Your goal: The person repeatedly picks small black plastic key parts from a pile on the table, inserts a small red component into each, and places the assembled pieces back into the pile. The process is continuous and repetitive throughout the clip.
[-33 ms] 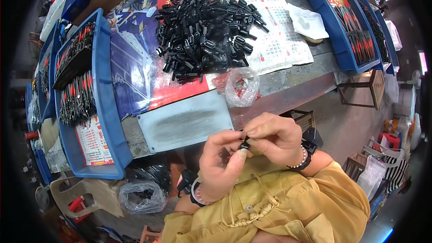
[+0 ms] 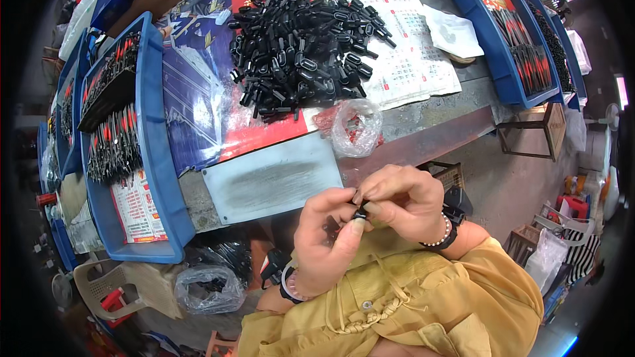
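Close in front of my body, both hands meet over one small black part [image 2: 360,213], like those heaped on the table. My left hand [image 2: 323,241] pinches it between thumb and forefinger. My right hand [image 2: 409,203] is closed at its upper end, thumb and fingertips touching there; what lies between those fingertips is hidden. Beyond my hands rises a big pile of black plastic parts [image 2: 304,59], some with oval loops. A clear plastic bag [image 2: 357,129] holding small red pieces sits near the table edge. Left of it lies a worn grey metal plate [image 2: 271,178].
Blue bins [image 2: 173,205] on the left hold rows of black-and-red parts; another blue bin [image 2: 506,69] stands at the right. Printed sheets [image 2: 410,66] cover the table, with a white bag [image 2: 453,32] on top. A plastic chair [image 2: 126,284] and a wooden stool [image 2: 532,133] stand beside it.
The fingertips of my right hand have shifted very slightly over the black part. My left hand keeps its pinch, and the table looks the same.
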`<state>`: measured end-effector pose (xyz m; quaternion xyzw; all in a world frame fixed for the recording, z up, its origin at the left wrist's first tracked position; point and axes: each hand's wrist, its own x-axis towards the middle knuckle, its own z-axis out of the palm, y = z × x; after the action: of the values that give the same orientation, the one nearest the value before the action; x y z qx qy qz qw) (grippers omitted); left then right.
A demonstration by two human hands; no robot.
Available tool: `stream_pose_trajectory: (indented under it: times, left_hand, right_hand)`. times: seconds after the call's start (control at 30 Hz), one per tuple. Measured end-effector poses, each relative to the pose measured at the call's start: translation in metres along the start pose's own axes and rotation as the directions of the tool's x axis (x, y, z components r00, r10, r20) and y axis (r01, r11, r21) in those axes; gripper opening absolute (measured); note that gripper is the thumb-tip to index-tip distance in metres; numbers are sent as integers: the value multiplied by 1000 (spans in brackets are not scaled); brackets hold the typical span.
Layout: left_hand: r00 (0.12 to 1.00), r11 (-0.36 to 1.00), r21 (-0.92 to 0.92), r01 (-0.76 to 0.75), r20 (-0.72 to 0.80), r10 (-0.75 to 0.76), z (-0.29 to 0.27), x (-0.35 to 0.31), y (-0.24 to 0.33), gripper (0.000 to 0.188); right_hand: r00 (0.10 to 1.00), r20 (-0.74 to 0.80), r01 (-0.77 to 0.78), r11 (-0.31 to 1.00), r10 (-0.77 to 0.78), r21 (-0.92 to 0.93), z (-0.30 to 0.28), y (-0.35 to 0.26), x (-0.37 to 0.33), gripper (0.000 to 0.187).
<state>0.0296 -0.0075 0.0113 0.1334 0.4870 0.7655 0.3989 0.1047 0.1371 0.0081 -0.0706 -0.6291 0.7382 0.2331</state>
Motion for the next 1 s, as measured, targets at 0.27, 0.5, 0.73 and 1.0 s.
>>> stream_pose_trajectory:
  times: [0.27,0.5,0.73,1.0]
  left_hand:
    - [993,989,109,-98,81,90,-4,4,-3,32]
    - [997,973,225,-47,71,32,-6,-2,-3,25]
    - [997,995,89,-44,-53,49,-1,-1,-7,37]
    - [964,851,468,-241,11,267,-7,5,-12,43]
  right_hand:
    - [995,-7,-97,962,102,254,-2,10,-4,18]
    - [999,2,43,995,-44,95,3,13,-3,14]
    - [998,4,-70,998,70,3,0,9,0,15]
    - [996,0,-83,988,84,-126,-7,5,9,18]
